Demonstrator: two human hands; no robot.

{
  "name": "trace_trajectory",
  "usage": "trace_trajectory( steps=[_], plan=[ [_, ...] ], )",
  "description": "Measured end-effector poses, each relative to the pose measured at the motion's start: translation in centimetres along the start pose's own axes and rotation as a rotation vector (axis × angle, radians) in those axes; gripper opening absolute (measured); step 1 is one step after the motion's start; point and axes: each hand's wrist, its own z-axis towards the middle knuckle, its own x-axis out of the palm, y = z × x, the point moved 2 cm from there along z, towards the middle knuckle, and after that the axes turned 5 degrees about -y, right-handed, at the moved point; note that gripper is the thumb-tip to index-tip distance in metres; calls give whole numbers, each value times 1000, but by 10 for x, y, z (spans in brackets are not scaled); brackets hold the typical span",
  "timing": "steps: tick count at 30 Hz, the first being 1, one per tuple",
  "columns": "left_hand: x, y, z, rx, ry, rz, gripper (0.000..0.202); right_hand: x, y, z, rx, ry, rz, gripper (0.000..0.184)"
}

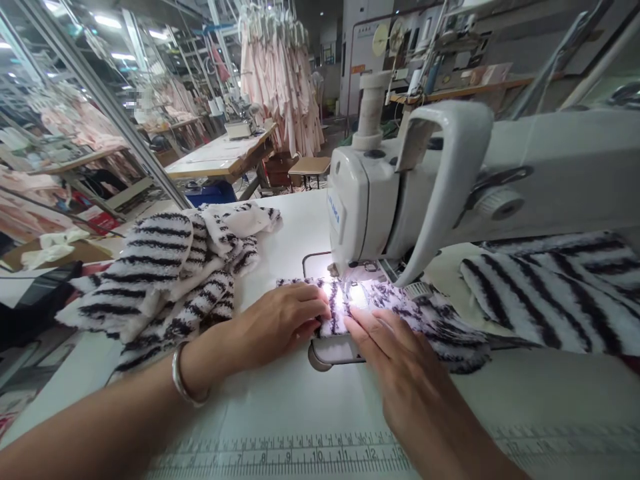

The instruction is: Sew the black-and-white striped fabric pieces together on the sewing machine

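A black-and-white striped plush fabric piece (425,317) lies under the needle area of a white sewing machine (350,207), brightly lit by its lamp. My left hand (280,319), with a silver bangle at the wrist, has its fingers curled and pinching the fabric just left of the presser foot. Flat on the same fabric, right of and in front of the needle, rests my right hand (395,353), fingers stretched out. Its fingertips press the cloth close to the foot. The needle tip is lost in the glare.
A heap of striped plush pieces (165,267) lies on the left of the white table. More striped fabric (550,293) is folded at the right under the machine arm. A printed ruler (300,453) runs along the front edge. Pink garments (283,80) hang behind.
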Motion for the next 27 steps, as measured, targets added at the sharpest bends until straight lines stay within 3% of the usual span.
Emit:
trace_trajectory(
  steps=[5, 9, 13, 16, 20, 24, 27],
  plan=[
    [7, -11, 3, -104, -30, 109, 14, -7, -15, 19, 52, 95, 129, 55],
    [6, -14, 9, -95, -54, 141, 16, -5, -6, 19, 35, 64, 97, 50],
    [-3, -5, 8, -6, 45, 35, 23, 2, 14, 7, 1, 40, -9, 60],
    [-9, 1, 2, 11, 88, -44, 28, 4, 16, 1, -5, 63, -59, 57],
    [-2, -8, -3, 4, -4, -60, 22, -1, 1, 9, 12, 93, 27, 51],
    [17, -24, -2, -107, -124, 61, 19, -5, -15, 26, 69, 191, 136, 51],
    [25, -32, 0, -177, -145, 153, 19, -7, -20, 29, 89, 258, 143, 51]
  ],
)
